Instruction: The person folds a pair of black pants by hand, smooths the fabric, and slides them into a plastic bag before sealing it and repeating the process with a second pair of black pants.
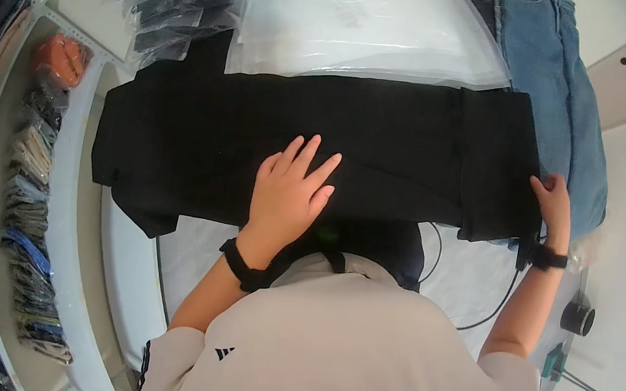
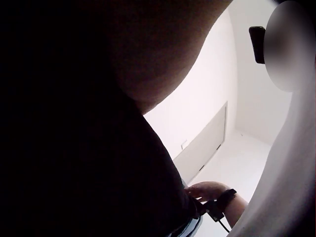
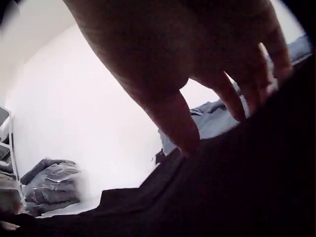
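A pair of black trousers (image 1: pixel 389 126), folded lengthwise, lies across the table in front of the person. The left hand (image 1: pixel 285 199) rests flat on the middle of them, its fingers spread and pointing away from the body. At the trousers' right end, the right hand (image 1: pixel 553 202) pinches the edge of the leg. Seen in the right wrist view, the thumb (image 3: pixel 175 123) presses on the dark cloth while the other fingers reach toward the edge farther off. Dark cloth and the underside of the hand fill most of the left wrist view.
Clear plastic bags (image 1: pixel 373 25) lie stacked behind the trousers. Blue jeans (image 1: pixel 576 139) are at the right, and bagged garments (image 1: pixel 186 12) are piled at the back left. Shelves (image 1: pixel 77 183) of folded clothes stand at the left. A cable (image 1: pixel 505 304) hangs by the right wrist.
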Demonstrator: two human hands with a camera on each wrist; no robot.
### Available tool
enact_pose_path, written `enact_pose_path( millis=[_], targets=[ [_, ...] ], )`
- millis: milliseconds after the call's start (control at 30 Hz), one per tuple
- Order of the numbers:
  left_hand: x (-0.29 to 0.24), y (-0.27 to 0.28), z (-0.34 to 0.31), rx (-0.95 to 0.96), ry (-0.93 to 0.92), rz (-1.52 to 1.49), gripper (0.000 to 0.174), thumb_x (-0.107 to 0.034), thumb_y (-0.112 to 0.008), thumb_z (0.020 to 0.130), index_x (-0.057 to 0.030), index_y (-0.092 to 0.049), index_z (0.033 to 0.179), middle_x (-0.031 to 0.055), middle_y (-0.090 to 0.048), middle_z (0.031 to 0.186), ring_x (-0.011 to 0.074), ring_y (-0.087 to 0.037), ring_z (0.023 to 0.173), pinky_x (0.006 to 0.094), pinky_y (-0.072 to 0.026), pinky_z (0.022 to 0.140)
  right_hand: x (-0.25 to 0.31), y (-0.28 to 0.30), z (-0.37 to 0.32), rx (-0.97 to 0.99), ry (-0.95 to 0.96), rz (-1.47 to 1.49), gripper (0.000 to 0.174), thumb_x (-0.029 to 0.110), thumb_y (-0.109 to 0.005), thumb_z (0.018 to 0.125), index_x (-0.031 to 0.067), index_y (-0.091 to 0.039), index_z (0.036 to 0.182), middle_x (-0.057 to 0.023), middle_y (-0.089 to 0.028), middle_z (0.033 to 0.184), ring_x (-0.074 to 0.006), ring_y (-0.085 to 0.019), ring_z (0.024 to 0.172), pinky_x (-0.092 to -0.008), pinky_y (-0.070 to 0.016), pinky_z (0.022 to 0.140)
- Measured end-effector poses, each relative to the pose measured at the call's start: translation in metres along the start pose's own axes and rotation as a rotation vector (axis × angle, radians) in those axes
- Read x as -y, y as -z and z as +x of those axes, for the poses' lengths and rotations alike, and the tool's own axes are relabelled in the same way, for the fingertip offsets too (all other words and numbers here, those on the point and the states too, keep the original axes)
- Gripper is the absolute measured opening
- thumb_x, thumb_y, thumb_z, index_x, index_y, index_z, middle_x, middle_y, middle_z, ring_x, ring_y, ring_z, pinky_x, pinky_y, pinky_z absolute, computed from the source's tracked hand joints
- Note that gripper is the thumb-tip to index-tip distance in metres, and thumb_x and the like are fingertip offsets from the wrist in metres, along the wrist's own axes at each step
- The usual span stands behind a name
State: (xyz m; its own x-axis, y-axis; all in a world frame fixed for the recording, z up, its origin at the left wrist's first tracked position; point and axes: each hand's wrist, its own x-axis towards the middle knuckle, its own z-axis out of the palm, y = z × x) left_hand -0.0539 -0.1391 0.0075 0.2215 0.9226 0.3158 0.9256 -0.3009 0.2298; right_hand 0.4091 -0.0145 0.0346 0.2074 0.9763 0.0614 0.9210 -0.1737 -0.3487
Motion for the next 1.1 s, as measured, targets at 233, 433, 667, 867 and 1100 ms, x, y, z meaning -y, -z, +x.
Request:
enact_pose_path(
  millis=[233, 433, 667, 867, 1100],
  targets=[
    [-0.002, 0.0, 0.003, -0.049, -0.021, 0.056, 0.045, -0.024, -0.064, 0.082, -0.0197, -0.058, 0.126, 0.0126, -0.049, 0.134, 0.0299, -0.046, 0.123, 0.0428, -0.0368, 0.096, 0.017, -0.006, -0.002, -0.057, -0.002, 0.328, 0.054, 0.034, -0.074, 0.078, -0.0059, -0.056, 0.11, -0.0129, -0.063, 0.088, -0.021, -0.06, 0.083, -0.0308, -0.0462, 0.075],
    [-0.001, 0.0, 0.0, 0.026, -0.013, 0.06, 0.045, -0.025, -0.055, 0.089, -0.0219, -0.052, 0.134, 0.0134, -0.044, 0.141, 0.0316, -0.041, 0.128, 0.0453, -0.0328, 0.1, 0.036, -0.001, 0.027, 0.359, -0.192, 0.659, 0.036, 0.019, -0.07, 0.081, -0.0033, -0.058, 0.107, -0.0142, -0.066, 0.1, -0.023, -0.064, 0.088, -0.0316, -0.0485, 0.081],
    [-0.012, -0.006, 0.006, 0.063, -0.014, 0.098, 0.046, -0.026, -0.053, 0.091, -0.0233, -0.049, 0.136, 0.0128, -0.041, 0.143, 0.0308, -0.037, 0.131, 0.0474, -0.0311, 0.101, 0.022, 0.009, 0.04, 0.351, -0.315, 1.116, 0.025, 0.017, -0.064, 0.088, -0.0009, -0.06, 0.105, -0.0126, -0.067, 0.096, -0.0234, -0.066, 0.082, -0.0325, -0.0531, 0.075],
    [-0.029, -0.016, 0.019, 0.056, -0.001, 0.072, 0.045, -0.026, -0.052, 0.092, -0.0217, -0.048, 0.136, 0.0157, -0.039, 0.144, 0.0349, -0.036, 0.132, 0.0503, -0.0303, 0.102, 0.025, 0.03, 0.042, 0.32, -0.255, 1.068, 0.019, 0.016, -0.063, 0.09, 0.0017, -0.061, 0.103, -0.0076, -0.068, 0.089, -0.0179, -0.066, 0.074, -0.0299, -0.0534, 0.067],
    [-0.038, -0.023, 0.03, 0.013, -0.013, -0.024, 0.042, -0.026, -0.051, 0.093, -0.0192, -0.051, 0.134, 0.019, -0.042, 0.141, 0.0387, -0.039, 0.129, 0.0533, -0.0311, 0.101, 0.03, 0.045, 0.05, 0.276, -0.112, 1.097, 0.022, 0.017, -0.063, 0.09, 0.0006, -0.061, 0.105, -0.0077, -0.068, 0.09, -0.0179, -0.065, 0.076, -0.0292, -0.0528, 0.069]
  ],
)
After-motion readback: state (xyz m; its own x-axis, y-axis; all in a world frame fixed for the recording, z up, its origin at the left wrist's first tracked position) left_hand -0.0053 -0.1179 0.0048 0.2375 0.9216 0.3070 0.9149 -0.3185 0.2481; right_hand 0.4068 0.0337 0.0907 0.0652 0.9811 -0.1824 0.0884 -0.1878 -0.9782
